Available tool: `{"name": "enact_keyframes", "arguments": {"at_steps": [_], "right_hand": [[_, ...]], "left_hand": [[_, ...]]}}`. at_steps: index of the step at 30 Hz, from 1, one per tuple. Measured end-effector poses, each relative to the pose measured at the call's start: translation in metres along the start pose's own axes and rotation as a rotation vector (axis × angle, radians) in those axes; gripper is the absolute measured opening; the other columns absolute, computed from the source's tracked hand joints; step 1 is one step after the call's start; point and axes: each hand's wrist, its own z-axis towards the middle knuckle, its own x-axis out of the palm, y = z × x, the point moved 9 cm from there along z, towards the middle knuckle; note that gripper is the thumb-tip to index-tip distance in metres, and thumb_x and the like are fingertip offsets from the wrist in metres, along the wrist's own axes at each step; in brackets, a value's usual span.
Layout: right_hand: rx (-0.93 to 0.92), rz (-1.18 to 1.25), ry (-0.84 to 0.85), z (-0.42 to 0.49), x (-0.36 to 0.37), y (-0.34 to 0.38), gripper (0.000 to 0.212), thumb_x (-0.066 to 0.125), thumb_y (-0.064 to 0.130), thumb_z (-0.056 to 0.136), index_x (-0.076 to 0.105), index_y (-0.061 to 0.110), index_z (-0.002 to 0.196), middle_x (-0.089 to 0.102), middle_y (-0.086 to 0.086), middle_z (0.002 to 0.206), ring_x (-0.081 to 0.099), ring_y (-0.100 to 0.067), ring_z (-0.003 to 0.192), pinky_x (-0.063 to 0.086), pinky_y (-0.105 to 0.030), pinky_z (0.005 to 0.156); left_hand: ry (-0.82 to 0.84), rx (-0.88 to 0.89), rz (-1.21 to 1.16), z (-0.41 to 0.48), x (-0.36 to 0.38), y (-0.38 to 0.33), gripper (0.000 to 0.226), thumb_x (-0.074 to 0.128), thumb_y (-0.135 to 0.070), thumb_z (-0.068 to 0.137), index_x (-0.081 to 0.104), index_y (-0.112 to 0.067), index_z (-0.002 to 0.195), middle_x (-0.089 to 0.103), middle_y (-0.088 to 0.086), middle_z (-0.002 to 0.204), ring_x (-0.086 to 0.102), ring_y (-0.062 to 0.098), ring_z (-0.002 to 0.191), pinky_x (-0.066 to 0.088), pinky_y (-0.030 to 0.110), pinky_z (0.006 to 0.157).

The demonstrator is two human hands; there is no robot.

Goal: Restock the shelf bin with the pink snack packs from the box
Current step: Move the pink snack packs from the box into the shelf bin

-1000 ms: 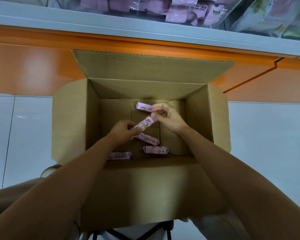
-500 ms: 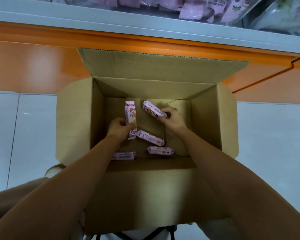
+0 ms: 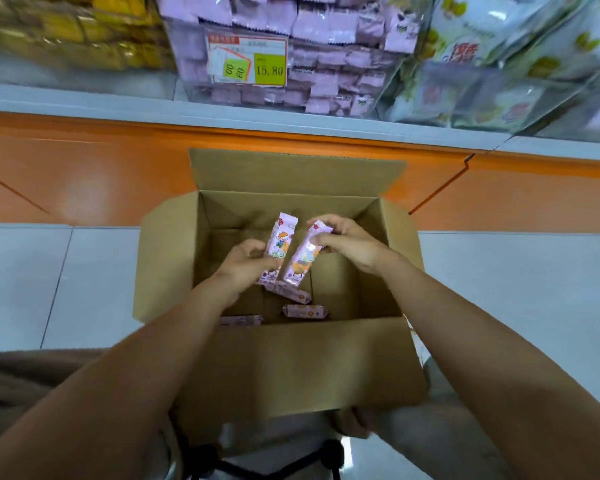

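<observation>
Left hand (image 3: 246, 263) grips one pack (image 3: 280, 242), right hand (image 3: 347, 244) pinches a second pack (image 3: 302, 261).
Both stand over the box (image 3: 291, 358), tops leaning right; three loose packs (image 3: 305, 311) lie on its floor, seemingly crosswise.

Bright, even light falls from above. A soft glare patch sits on the glossy orange shelf base panel (image 3: 84, 199). The open brown cardboard box (image 3: 163, 271) is shaded inside, while the pink printed snack packs (image 3: 279, 244) held at its opening look sharp. The wide lens bows the grey shelf ledge (image 3: 84, 102); the yellow bagged goods (image 3: 66, 32) upper left are smeared
</observation>
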Motion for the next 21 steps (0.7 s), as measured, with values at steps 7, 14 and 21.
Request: {"name": "enact_keyframes", "arguments": {"at_steps": [7,14,21], "right_hand": [[-0.193,0.111,-0.134,-0.048,0.005,0.066,0.024,0.065,-0.003,0.086,0.053,0.004,0.106,0.066,-0.010,0.088,0.065,-0.004,0.070,0.053,-0.019,0.066],[-0.347,0.117,-0.345,-0.099,0.000,0.123,0.035,0.077,0.011,0.079,0.049,0.022,0.099,0.066,-0.003,0.087,0.064,-0.013,0.082,0.052,-0.024,0.075],[-0.608,-0.254,-0.334,-0.145,0.019,0.170,0.074,0.084,0.030,0.069,0.048,0.020,0.133,0.042,-0.002,0.123,0.050,-0.010,0.114,0.044,-0.024,0.099]], "left_hand": [[0.162,0.111,-0.101,-0.065,0.017,-0.047,0.028,0.070,-0.010,0.085,0.065,-0.009,0.113,0.071,0.006,0.105,0.066,0.017,0.083,0.054,0.022,0.068],[0.121,0.219,-0.169,-0.113,0.009,-0.097,0.035,0.077,-0.010,0.079,0.068,-0.005,0.112,0.074,0.010,0.104,0.072,0.020,0.088,0.060,0.030,0.068],[-0.001,0.268,-0.419,-0.144,-0.004,-0.158,0.018,0.074,-0.010,0.082,0.070,-0.007,0.098,0.075,0.005,0.078,0.070,0.013,0.058,0.053,0.022,0.048]]}}
